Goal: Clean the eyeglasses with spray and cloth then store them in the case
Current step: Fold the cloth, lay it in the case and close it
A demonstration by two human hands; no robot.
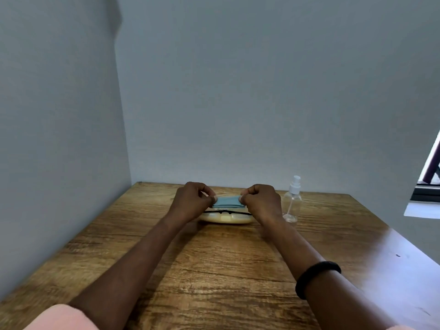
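1. left hand [191, 201] and right hand [260, 202] are both out over the far end of the wooden table [214, 270], each pinching one end of a folded teal cloth [227, 202].
2. the cloth sits stretched between them, just above a cream eyeglass case [226, 219].
3. black-framed eyeglasses [226, 212] lie across the case.
4. a clear spray bottle [292, 201] stands upright just right of the right hand.
5. a black wristband [317, 277] circles the right forearm.

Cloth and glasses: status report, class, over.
Left hand and right hand each pinch an end of the cloth. Glasses lie on the case below. Spray bottle stands clear, right.
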